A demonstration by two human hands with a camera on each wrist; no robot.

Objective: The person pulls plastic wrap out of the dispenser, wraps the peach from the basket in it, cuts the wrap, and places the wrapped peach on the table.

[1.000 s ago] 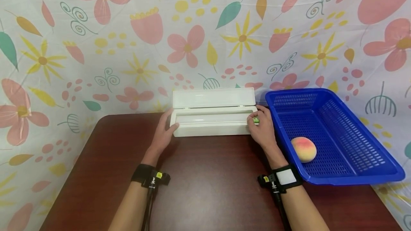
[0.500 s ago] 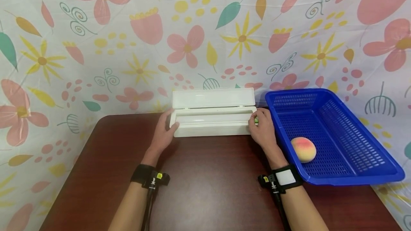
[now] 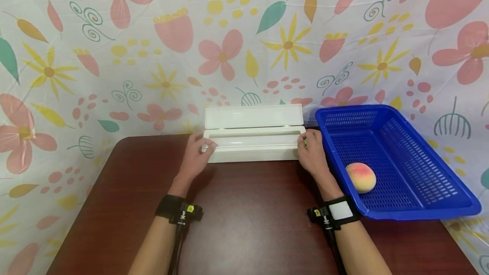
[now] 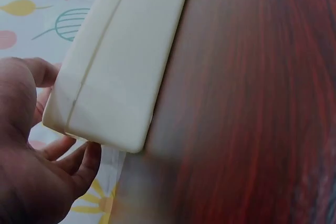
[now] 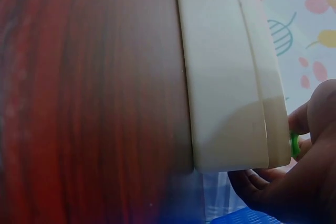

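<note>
Moved since a second ago: your left forefinger has bent in over the box's left end, beside the thumb; the green bit at the right end shows less beneath your right fingers. Box, basket and peach appear unchanged.
Left hand [image 3: 194, 160]: narrow, holding the left end of the white box [image 3: 252, 154]; forefinger and thumb close together at the top edge, other fingers curled at the end face in the left wrist view.
Right hand [image 3: 312, 152]: narrow, holding the box's right end with bent fingers; whether the fingertips also pinch the green piece [image 5: 295, 144], you cannot tell from here.
Green piece: at the top of the box's right end, partly hidden by your fingers.
White box: on the table between your hands, long side running left to right, near the far edge.
Lid [image 3: 254, 116]: raised along the far side of the box; a pale, glossy surface shows inside the box.
Wrist bands: black, one on your left wrist [image 3: 168, 208], one with a white patch on your right [image 3: 341, 210].
Blue basket [image 3: 389, 156]: right of your right hand, perforated.
Peach [image 3: 361, 178]: inside the basket, toward its near left side.
Table [image 3: 244, 224]: dark reddish-brown, wood-grained.
Backdrop [image 3: 229, 7]: pale sheet beyond the table, printed with flowers and leaves.
</note>
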